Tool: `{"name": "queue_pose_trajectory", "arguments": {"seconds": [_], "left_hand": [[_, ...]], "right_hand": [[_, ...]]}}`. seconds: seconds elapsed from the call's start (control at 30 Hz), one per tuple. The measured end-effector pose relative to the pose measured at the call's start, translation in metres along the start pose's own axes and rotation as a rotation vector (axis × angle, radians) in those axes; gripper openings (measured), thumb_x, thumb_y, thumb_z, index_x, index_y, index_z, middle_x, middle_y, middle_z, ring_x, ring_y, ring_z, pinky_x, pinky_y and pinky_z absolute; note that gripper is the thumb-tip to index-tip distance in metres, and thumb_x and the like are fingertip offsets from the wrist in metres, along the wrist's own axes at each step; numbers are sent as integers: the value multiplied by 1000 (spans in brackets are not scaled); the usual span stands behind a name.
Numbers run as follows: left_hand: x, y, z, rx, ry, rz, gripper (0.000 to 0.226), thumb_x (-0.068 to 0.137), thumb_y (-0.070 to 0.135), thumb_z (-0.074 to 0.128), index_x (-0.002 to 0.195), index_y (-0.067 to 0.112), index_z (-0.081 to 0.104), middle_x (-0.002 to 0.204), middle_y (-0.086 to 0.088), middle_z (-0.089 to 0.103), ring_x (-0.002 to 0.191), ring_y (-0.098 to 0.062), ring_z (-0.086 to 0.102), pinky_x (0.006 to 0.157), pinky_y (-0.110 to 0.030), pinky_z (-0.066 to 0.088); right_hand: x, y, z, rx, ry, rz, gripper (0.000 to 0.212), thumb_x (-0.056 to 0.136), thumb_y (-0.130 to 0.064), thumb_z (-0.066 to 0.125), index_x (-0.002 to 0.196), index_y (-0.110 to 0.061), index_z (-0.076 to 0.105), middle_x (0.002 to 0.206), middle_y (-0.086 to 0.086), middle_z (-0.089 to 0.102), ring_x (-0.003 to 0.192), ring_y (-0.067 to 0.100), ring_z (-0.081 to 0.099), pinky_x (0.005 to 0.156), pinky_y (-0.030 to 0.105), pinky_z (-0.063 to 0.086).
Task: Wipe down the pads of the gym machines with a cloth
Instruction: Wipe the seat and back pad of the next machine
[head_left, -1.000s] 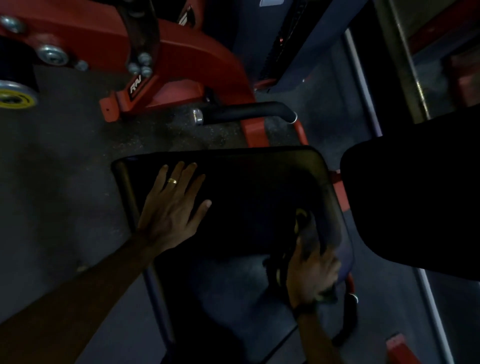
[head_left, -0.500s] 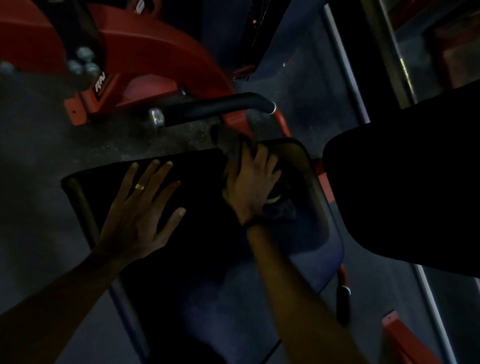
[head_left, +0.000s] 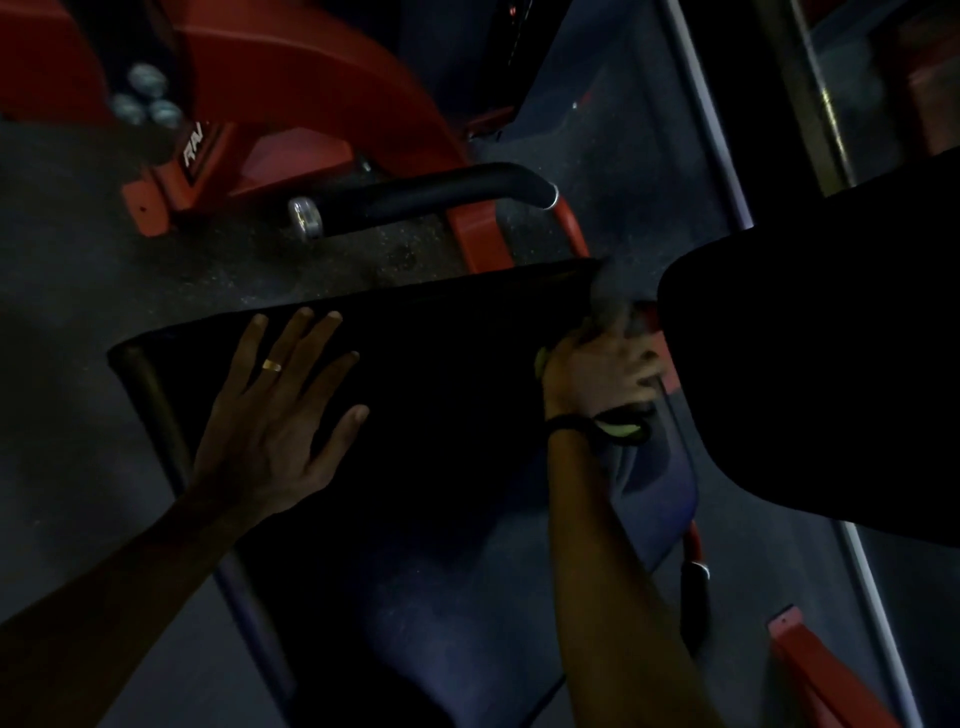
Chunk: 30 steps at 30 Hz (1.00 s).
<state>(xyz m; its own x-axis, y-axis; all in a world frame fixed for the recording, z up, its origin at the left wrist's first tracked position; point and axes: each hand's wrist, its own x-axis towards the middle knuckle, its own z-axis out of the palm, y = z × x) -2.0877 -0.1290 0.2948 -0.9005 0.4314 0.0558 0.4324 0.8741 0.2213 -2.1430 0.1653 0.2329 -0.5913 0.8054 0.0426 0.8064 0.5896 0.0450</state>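
A big red metal machine frame (head_left: 332, 78) stands on the dark speckled rubber floor (head_left: 78, 260). A black foam-covered handle bar (head_left: 431, 200) with a shiny silver end cap (head_left: 305, 218) sticks out from it. Three round silver bolts (head_left: 145, 98) sit on the frame's left part.

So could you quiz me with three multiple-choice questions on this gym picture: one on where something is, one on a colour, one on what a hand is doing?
1. Where is the cloth?
A. at the seat pad's far right corner
B. on the floor
C. on the black handle

2. What colour is the machine frame?
A. yellow
B. red
C. white

3. How does the left hand lie?
A. in a fist
B. gripping the handle
C. flat on the pad, fingers spread

Answers: 1 A, the right hand holds it there; 2 B, red paint shows; 3 C, fingers straight.
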Motion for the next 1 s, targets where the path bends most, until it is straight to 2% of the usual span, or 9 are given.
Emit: {"name": "queue_pose_trajectory", "arguments": {"seconds": [0.17,0.33,0.43,0.53,0.57,0.67,0.8,0.9,1.0], "left_hand": [[1,2,-2,0,10,-13,51,99,40,45,125,1,66,151,-21,45,141,-40,41,119,-61,21],[1,2,-2,-5,23,-17,51,99,39,46,125,1,67,150,-22,46,141,-41,42,119,-61,21],[1,1,0,-2,19,-10,50,98,39,47,125,2,67,151,-21,46,141,-40,42,119,-61,21],[1,1,0,1,23,-8,49,98,38,48,124,2,67,150,-21,47,141,-41,42,119,-61,21],[2,0,0,4,26,-7,49,98,38,48,124,2,67,150,-22,47,141,-41,42,118,-61,21],[0,1,1,-3,36,-12,49,99,38,48,124,2,67,151,-21,46,141,-41,42,118,-62,21],[1,1,-1,-19,43,-16,49,99,39,46,124,2,67,152,-20,45,143,-39,40,118,-62,22],[0,2,-3,-14,43,-36,49,100,39,45,126,3,67,152,-21,44,143,-39,39,119,-60,21],[0,1,-2,-27,37,-33,49,101,39,45,129,4,65,154,-20,42,145,-38,37,120,-59,19]], "right_hand": [[-110,80,-46,199,-242,-877,67,78,-41,49,144,-32,42,150,9,43,129,38,42,96,52,35],[-118,161,-34,55,-170,-373,51,91,-41,43,140,-27,45,155,13,40,133,44,43,105,65,31],[-52,89,-10,38,-227,85,53,89,-48,34,127,-23,62,140,15,54,119,42,52,90,57,43],[29,-5,-9,48,-211,302,35,77,-54,66,105,-33,68,109,5,66,100,33,59,85,47,42],[38,-28,-7,81,-248,276,37,83,-47,64,117,-33,65,120,6,63,110,34,56,92,51,40],[9,-51,-11,163,-207,-288,54,91,-28,56,145,-34,47,155,7,38,136,40,37,104,60,32],[-118,42,-47,268,-255,-849,65,80,-31,56,143,-37,45,155,6,36,136,41,37,100,60,38],[-155,140,-62,197,-259,-815,63,72,-37,51,134,-34,49,146,7,46,121,40,53,87,53,45],[-82,114,-38,145,-195,-272,49,90,-35,41,132,-19,60,140,21,53,110,49,57,81,55,48]]}}
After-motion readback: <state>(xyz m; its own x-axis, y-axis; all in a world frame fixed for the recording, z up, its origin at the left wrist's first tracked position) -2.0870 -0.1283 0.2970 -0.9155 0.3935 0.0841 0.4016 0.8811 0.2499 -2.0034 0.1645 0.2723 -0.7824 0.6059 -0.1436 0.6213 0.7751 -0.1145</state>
